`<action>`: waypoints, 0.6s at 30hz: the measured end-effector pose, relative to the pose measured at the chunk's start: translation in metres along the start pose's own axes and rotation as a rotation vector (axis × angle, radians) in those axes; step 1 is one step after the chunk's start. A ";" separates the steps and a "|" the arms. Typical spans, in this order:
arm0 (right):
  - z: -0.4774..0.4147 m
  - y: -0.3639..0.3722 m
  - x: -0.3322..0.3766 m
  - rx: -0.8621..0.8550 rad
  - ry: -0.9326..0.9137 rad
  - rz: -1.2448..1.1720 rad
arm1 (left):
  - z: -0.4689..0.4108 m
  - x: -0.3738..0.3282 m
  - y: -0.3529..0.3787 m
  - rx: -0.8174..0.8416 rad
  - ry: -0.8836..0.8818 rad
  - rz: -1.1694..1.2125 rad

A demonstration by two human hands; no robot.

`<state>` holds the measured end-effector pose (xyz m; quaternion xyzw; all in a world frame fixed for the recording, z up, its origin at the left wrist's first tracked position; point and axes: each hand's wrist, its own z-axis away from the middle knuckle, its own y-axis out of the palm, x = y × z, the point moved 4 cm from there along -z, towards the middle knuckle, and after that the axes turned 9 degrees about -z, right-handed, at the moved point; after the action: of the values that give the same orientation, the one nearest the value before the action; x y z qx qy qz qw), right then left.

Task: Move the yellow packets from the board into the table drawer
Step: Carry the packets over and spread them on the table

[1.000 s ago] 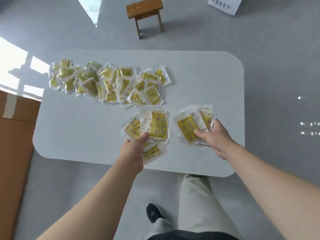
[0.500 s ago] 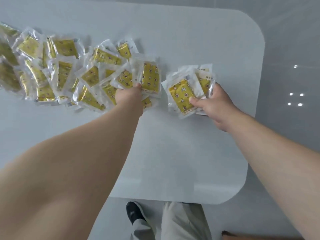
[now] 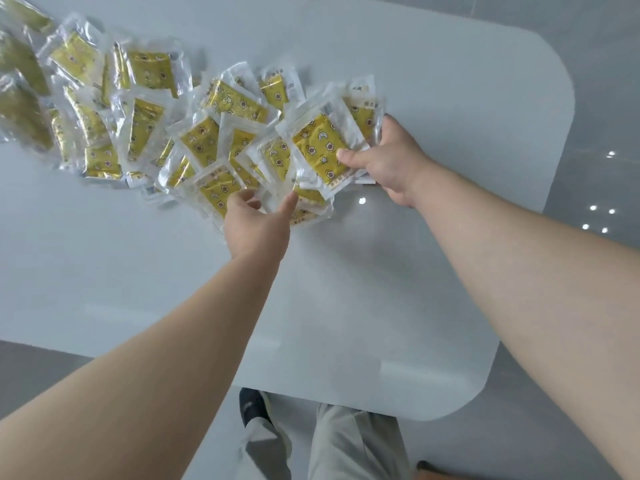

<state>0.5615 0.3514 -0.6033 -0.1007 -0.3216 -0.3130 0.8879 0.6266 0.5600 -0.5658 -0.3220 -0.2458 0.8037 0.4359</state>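
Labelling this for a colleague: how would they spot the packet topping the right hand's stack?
Find the white board, then the right hand gripping a stack over its right half. The top packet sits under that thumb, its yellow moon-and-star face unobscured, unlike the overlapped loose ones.

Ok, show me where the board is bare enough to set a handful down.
Bare: the near half of the board, from the left hand and right hand down to the near edge, and the far right corner beyond the right hand. Crowded: the far left, where packets overlap.
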 end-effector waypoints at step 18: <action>0.077 0.071 0.011 -0.291 0.140 0.874 | 0.049 0.075 -0.102 0.092 -0.110 0.209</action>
<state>0.5734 0.4308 -0.5351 -0.3290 -0.1410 0.0426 0.9328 0.6151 0.6694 -0.4868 -0.2808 -0.1975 0.8716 0.3499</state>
